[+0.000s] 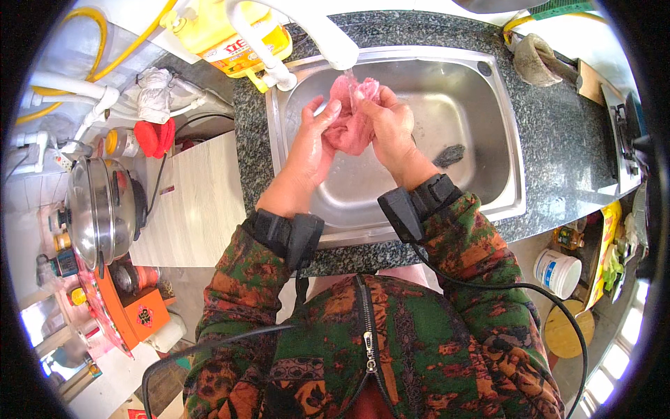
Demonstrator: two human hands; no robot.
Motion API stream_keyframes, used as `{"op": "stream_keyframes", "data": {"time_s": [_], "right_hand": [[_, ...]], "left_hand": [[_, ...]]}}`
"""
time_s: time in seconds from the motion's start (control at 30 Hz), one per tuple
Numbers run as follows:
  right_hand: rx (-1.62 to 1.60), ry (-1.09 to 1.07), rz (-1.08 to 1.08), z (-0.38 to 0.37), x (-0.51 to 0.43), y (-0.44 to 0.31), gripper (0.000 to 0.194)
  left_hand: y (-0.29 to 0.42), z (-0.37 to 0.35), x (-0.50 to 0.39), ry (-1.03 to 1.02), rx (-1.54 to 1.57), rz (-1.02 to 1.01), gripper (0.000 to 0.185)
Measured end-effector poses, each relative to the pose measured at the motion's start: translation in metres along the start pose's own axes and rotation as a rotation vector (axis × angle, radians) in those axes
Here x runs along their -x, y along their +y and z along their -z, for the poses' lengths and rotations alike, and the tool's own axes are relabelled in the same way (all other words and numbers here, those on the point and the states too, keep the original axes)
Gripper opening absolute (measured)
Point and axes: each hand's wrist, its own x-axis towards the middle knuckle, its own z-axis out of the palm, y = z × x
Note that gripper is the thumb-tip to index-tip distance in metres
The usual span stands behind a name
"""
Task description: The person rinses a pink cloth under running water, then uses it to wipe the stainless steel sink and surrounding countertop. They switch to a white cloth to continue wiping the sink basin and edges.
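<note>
A wet pink cloth is bunched between my two hands, over the left part of a stainless steel sink. Water runs from the white faucet onto its upper folds. My right hand pinches the cloth with thumb and fingers on its right side. On the other side, my left hand holds it with the thumb raised and some fingers partly hidden. A dark, crumpled piece lies on the sink floor, right of my right wrist; its material is unclear.
Behind the faucet stands a yellow detergent jug. Dark speckled granite countertop surrounds the sink. To the left are a lidded steel pot and a pale board. Black cables trail from both wrist straps. A gas stove sits far right.
</note>
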Motion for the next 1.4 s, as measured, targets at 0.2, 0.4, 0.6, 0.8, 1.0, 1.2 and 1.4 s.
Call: {"op": "stream_keyframes", "data": {"time_s": [0.2, 0.4, 0.6, 0.8, 1.0, 1.2, 1.4], "right_hand": [[0.223, -0.003, 0.004, -0.018, 0.012, -0.002, 0.032], [0.405, 0.0, 0.021, -0.019, 0.005, 0.004, 0.03], [0.394, 0.001, 0.005, -0.01, -0.01, 0.011, 0.028], [0.266, 0.039, -0.035, -0.011, -0.009, 0.006, 0.028], [0.027, -0.218, -0.099, 0.001, -0.003, -0.013, 0.032], [0.223, -0.336, 0.088, 0.023, 0.0, -0.016, 0.047], [0.206, -0.324, -0.183, 0.04, 0.012, -0.007, 0.065]], "left_hand": [[-0.016, -0.015, -0.007, 0.094, -0.153, -0.06, 0.042], [-0.015, -0.01, -0.022, -0.021, -0.168, -0.16, 0.04], [-0.022, -0.009, -0.025, -0.102, -0.177, -0.205, 0.037], [-0.024, -0.005, -0.033, -0.041, -0.312, -0.233, 0.04], [-0.007, -0.004, -0.026, 0.036, -0.534, -0.299, 0.031], [0.008, 0.004, -0.019, -0.082, -0.129, -0.253, 0.019], [0.016, 0.018, -0.014, -0.215, -0.096, -0.197, 0.04]]}}
